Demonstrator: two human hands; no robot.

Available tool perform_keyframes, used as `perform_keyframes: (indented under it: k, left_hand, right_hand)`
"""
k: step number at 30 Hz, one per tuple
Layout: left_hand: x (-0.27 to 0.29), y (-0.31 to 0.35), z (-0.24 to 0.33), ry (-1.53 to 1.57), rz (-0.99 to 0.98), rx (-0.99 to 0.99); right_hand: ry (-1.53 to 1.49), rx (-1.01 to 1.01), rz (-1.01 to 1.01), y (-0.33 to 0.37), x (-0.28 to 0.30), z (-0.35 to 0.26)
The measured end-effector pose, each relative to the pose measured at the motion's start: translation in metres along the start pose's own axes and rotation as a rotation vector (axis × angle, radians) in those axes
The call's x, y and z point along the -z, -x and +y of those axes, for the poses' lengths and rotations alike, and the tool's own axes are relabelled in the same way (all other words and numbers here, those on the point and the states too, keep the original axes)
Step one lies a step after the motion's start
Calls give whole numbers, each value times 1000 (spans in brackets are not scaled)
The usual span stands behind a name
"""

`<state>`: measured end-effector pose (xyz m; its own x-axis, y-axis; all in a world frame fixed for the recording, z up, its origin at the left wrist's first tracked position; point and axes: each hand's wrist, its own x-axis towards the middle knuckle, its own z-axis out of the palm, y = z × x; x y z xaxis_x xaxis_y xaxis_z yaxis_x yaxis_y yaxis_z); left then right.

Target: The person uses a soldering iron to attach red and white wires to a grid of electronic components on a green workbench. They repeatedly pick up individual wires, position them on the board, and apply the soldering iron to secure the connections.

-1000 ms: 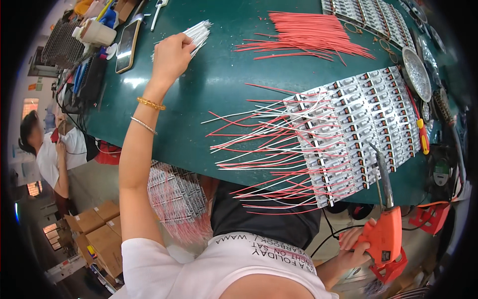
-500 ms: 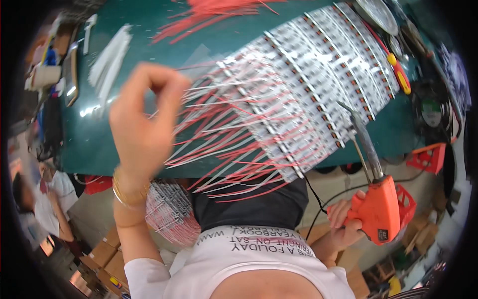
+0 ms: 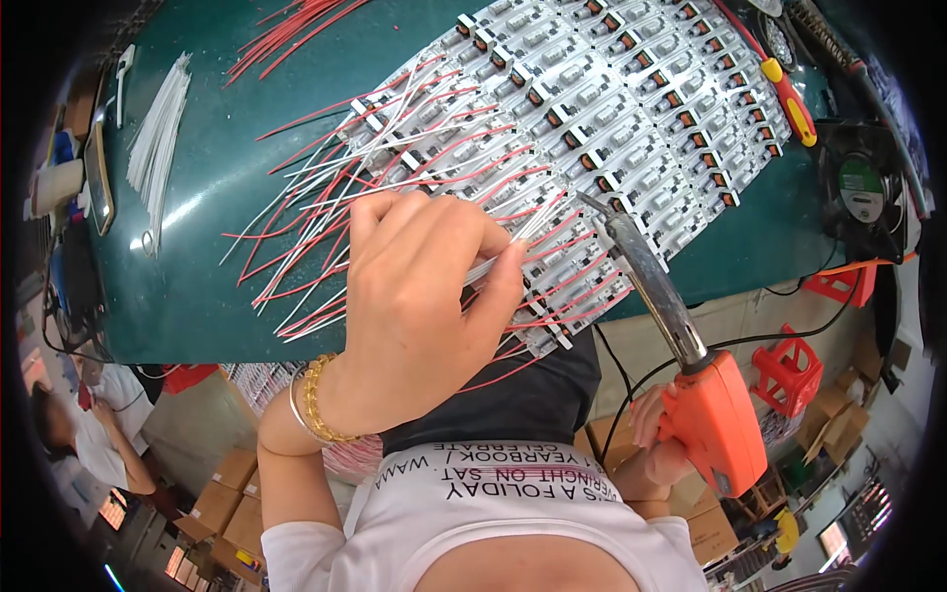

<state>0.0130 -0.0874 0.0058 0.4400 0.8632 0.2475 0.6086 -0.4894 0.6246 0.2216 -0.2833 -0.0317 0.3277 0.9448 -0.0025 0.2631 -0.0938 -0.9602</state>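
A large sheet of joined small circuit boards lies slantwise on the green table, with red and white wires fanning out from its left side. Between thumb and index finger, my left hand pinches white wires, whose ends lie over the boards. An orange soldering gun is in my right hand, fingers wrapped round its grip. Its metal tip rests at or just above the boards, close to the ends of the white wires; contact cannot be made out.
Bundles of white wires and red wires lie on the table. A red-and-yellow screwdriver and a black fan are at the right. Below are a red stool, a black cable and cardboard boxes. Another person sits at far left.
My left hand has come right and down onto the boards, now pinching white wires. The soldering gun has shifted left, bringing its tip near them.
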Motion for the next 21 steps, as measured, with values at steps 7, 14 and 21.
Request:
perform_keyframes:
  k: [7,14,21]
  left_hand:
    - [0,-3,-1,29,-13,-4]
    - [-1,-3,-2,24,-18,-6]
    - [0,-3,-1,-66,92,-47]
  right_hand:
    - [120,206,192,12,-4,18]
    - [73,-18,-7,-4,4,-14]
    - [-228,146,-91,-4,7,9]
